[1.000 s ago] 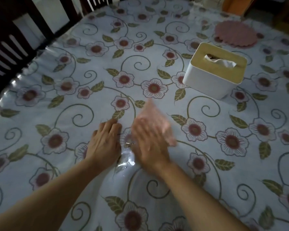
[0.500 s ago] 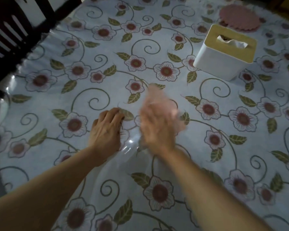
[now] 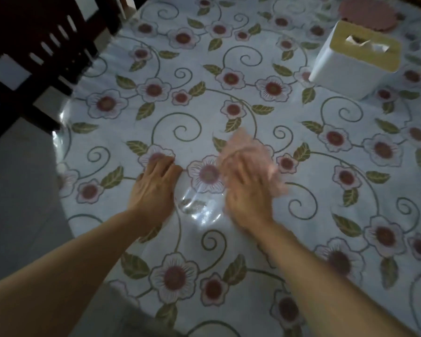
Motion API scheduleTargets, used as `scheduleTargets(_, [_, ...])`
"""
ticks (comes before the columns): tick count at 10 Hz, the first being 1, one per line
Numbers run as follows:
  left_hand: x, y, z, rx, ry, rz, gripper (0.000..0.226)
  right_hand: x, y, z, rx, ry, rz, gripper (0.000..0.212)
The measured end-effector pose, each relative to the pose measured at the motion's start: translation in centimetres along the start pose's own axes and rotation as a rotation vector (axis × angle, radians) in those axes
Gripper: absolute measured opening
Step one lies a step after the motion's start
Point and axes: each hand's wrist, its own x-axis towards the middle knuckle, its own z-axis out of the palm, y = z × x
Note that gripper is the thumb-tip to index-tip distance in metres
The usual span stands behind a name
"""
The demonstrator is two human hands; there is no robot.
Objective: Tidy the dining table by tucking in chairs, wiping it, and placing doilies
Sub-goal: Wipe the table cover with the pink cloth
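Two hands: both were down on the surface (image 3: 326,147), near the front edge.
Left hand (image 3: 153,188): fingers looked flat, pressing the clear plastic cover (image 3: 199,210), holding nothing.
Right hand (image 3: 243,190): on the pink cloth (image 3: 250,152); too blurred to tell if it gripped or just pressed it.
Cloth feel: probably light, soft, floppy; I'd bunch it under the palm.
Cover: looked slick and wrinkly, so pinning it made sense.
Doily (image 3: 367,10): far right, behind the tissue box (image 3: 350,69).
Chair (image 3: 41,45): far left.
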Motion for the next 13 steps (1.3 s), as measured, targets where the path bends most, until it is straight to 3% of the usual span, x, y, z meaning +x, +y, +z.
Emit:
scheduleTargets(1, [-1.6, -0.6, -0.4, 0.013, -0.033, -0.007, 0.042, -8.1, -6.0, 2.2, 0.084, -0.071, -0.288, 0.052])
scheduleTargets(2, [-2.8, -0.7, -0.1, 0.034, -0.057, -0.012, 0.046, -10.2, -4.3, 0.8, 0.024, -0.100, -0.407, 0.056])
scheduleTargets(3, [-3.6, -0.1, 0.7, 0.021, -0.022, -0.028, 0.048, -7.9, 1.9, -1.3, -0.208, -0.046, -0.015, 0.070])
scheduleTargets(4, [-4.4, 0.9, 1.5, -0.005, 0.016, -0.005, 0.046, -6.1, 4.5, -2.8, -0.210, -0.020, 0.427, 0.064])
scheduleTargets(5, [-5.6, 2.4, 2.1, 0.004, 0.015, 0.020, 0.048, -8.2, 0.3, -0.3, -0.161, -0.023, 0.290, 0.062])
scheduleTargets(6, [-6.9, 4.0, 2.8, 0.033, -0.002, 0.056, 0.052, -15.1, -4.8, 1.8, -0.015, -0.034, -0.079, 0.058])
scheduleTargets(7, [-8.5, 6.5, 3.7, 0.027, -0.040, 0.092, 0.049, -21.0, -3.2, 1.2, 0.004, 0.016, -0.111, 0.054])
scheduleTargets(8, [-10.3, 9.7, 5.0, 0.047, -0.106, 0.109, 0.061, -24.8, 2.7, -1.5, -0.079, 0.007, 0.065, 0.055])
scheduleTargets(9, [-12.0, 12.9, 6.4, 0.044, -0.078, 0.187, 0.048, -28.7, 10.9, -4.5, -0.243, -0.009, 0.344, 0.064])
scheduleTargets(10, [-13.0, 15.5, 7.5, 0.021, -0.087, 0.228, 0.053, -31.5, 16.4, -7.5, -0.178, 0.074, 0.822, 0.065])
scheduleTargets(11, [-13.2, 16.5, 8.0, 0.048, -0.104, 0.200, 0.056, -30.1, 15.3, -7.4, -0.107, 0.156, 1.031, 0.069])
scheduleTargets(12, [-12.9, 16.3, 7.8, 0.079, -0.116, 0.191, 0.057, -28.2, 8.9, -4.7, 0.118, 0.126, 0.693, 0.062])
scheduleTargets(13, [-12.4, 15.7, 7.4, 0.090, -0.121, 0.186, 0.053, -28.1, 3.3, -2.1, 0.068, 0.039, 0.035, 0.055])
